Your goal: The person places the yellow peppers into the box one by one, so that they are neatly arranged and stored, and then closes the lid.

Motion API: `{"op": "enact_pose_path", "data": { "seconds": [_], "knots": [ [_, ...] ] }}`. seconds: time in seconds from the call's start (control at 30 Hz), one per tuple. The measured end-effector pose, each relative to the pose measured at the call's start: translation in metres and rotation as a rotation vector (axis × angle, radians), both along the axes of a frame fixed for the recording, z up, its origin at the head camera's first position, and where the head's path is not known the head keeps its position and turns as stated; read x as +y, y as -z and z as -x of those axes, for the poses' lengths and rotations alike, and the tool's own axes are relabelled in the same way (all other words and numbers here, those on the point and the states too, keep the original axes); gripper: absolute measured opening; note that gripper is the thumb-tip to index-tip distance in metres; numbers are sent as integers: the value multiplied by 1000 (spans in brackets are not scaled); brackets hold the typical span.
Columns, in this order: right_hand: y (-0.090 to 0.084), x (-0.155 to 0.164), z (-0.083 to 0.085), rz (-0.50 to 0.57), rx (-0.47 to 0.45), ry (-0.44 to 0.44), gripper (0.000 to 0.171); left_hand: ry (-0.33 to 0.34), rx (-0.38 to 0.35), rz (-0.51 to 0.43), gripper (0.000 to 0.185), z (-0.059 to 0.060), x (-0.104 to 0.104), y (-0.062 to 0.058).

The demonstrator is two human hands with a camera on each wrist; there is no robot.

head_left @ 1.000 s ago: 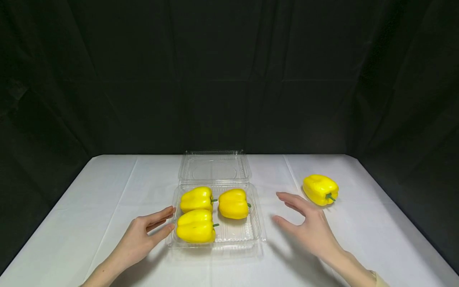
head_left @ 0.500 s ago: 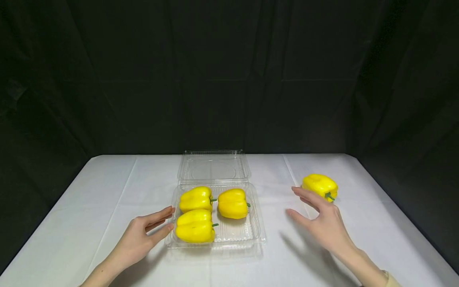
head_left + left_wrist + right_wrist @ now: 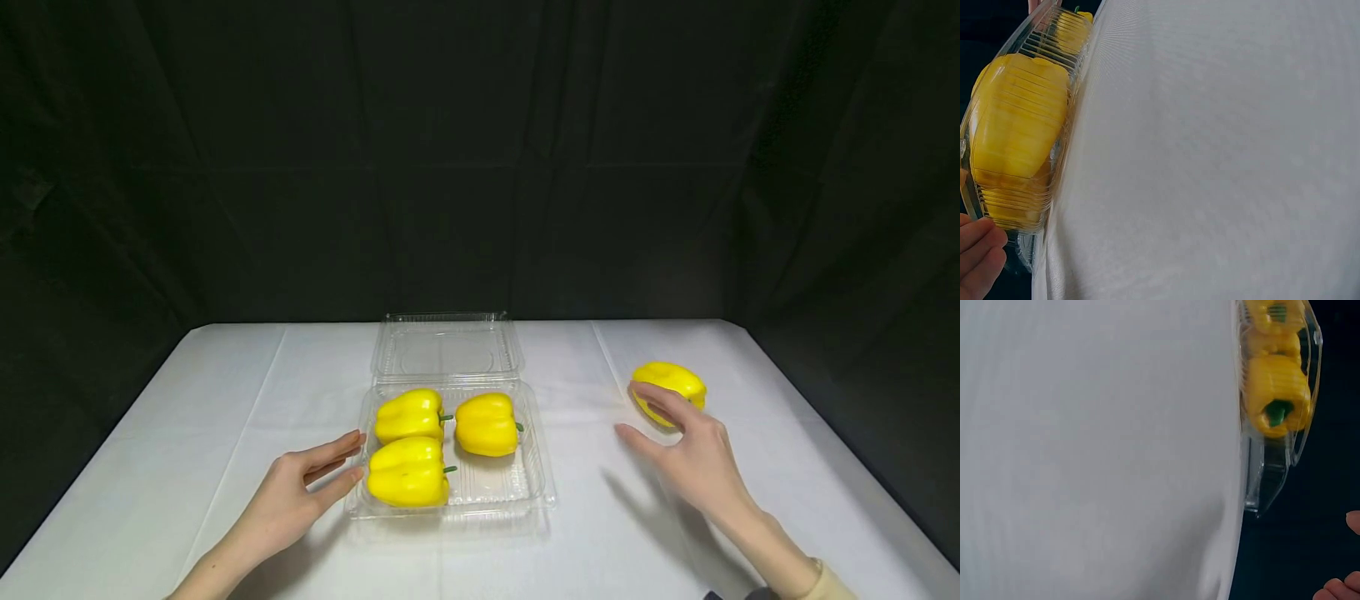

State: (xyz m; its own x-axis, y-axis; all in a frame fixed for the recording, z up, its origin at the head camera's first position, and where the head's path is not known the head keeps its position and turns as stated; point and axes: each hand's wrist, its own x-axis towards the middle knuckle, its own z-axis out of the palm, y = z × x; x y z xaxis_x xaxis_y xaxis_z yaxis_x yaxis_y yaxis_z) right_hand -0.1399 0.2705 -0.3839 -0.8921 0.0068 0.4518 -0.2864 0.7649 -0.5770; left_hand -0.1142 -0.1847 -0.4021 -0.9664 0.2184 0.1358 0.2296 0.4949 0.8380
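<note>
3 peppers [image 3: 408, 472] in tray [image 3: 540, 487]; 1 pepper [image 3: 678, 377] outside.

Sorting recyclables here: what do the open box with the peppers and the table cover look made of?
The box looks like thin clear plastic, glossy and ribbed; the peppers show through its wall. The cover seems to be white matte cloth, given its faint creases and fine weave in the wrist views, though coated paper cannot be ruled out.

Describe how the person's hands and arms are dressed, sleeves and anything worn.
Both hands are bare: no gloves, rings or watch show. The left hand has a bare forearm with no sleeve in view. The right hand has a pale cream sleeve cuff at the wrist.
</note>
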Motion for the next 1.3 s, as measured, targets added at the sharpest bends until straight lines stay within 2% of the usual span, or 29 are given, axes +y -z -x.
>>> {"op": "enact_pose_path", "data": {
  "seconds": [0.17, 0.57, 0.83, 1.13, 1.3],
  "knots": [
    [-2, 6, 2, 9, -15, 48, 54, 0, 10, 4, 51, 0, 0, 0],
    [-2, 21, 9, -13, 43, 132, 56, -1, 6, 7, 51, 0, 0, -1],
    [-4, 29, 13, 14, -23, 164, 59, -29, -17, 33, 52, -1, 1, 1],
    [-2, 40, 18, 23, -40, 222, 64, -22, -8, 25, 52, -1, 1, -1],
    [1, 47, 21, 26, -85, 262, 67, -17, -12, 13, 52, -1, 1, -2]
  ]
}}
